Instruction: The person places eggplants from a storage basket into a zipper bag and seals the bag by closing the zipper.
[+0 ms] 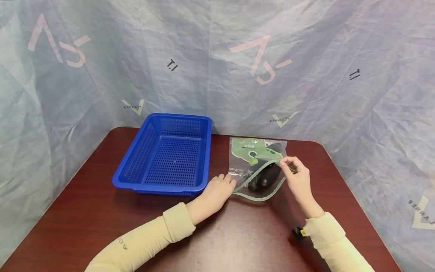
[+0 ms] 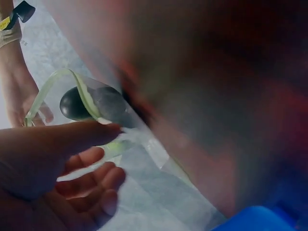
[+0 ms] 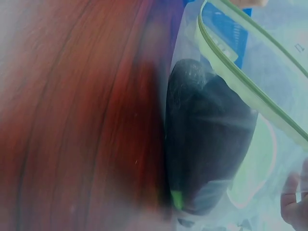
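Observation:
A clear zip bag (image 1: 239, 162) with a green zip and a green cartoon print lies on the table, its mouth spread toward me. Inside are dark, glossy, rounded items (image 1: 268, 176); they look smooth and nearly black in the right wrist view, and I cannot tell their kind. My left hand (image 1: 217, 190) holds the left corner of the bag's mouth, thumb (image 2: 103, 129) laid along the zip edge. At the mouth's other end, my right hand (image 1: 297, 179) pinches the rim between thumb and fingers. Part of the dark items is hidden behind the zip and print.
Left of the bag stands a blue perforated basket (image 1: 204, 151) with nothing seen inside, close to my left hand. A small black object with a yellow mark (image 1: 299, 233) shows beside my right cuff. A grey printed cloth (image 1: 217, 75) hangs behind the brown table (image 1: 231, 241).

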Demonstrator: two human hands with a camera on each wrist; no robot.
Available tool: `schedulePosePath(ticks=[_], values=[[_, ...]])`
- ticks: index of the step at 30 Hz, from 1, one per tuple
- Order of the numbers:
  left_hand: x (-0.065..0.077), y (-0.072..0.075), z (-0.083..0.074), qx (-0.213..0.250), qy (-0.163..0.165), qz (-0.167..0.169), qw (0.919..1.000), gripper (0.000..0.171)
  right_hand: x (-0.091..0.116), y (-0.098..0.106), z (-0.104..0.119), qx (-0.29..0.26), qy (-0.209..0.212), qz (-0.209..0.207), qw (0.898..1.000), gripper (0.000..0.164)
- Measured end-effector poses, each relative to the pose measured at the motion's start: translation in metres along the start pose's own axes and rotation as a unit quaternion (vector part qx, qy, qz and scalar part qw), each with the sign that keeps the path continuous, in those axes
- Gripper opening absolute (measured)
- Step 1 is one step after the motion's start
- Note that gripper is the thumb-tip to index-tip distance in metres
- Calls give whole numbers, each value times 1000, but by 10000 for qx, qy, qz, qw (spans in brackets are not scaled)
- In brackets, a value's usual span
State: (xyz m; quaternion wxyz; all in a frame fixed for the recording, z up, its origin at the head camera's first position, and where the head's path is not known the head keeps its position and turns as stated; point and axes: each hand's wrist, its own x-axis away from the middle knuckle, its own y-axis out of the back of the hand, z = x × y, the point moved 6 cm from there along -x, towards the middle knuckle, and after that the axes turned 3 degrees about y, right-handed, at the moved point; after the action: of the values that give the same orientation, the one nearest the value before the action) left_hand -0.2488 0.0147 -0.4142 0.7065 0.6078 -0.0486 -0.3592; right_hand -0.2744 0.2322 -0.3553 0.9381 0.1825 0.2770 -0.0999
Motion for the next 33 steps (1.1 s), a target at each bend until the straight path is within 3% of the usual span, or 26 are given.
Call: schedulePosePath(ticks=[8,23,27,30,33], values=[[4,-3,-9,58,-502,-252,9984,5,6,17,-4,168,-169,-50,9997,12],[1,16,-2,122,-602,-1077,9923,6,22,42,-10,-181,-54,-46,9998,11],[-1,19,-1,207,-557,-1218,9908,6,23,41,-2,6,285,-38,9996,10],[-2,22,1,276,-510,-1322,9895,7,24,37,11,400,837,-73,9957,9],[-3,24,2,328,-459,-1397,9886,6,26,27,31,751,1512,-115,9856,12]])
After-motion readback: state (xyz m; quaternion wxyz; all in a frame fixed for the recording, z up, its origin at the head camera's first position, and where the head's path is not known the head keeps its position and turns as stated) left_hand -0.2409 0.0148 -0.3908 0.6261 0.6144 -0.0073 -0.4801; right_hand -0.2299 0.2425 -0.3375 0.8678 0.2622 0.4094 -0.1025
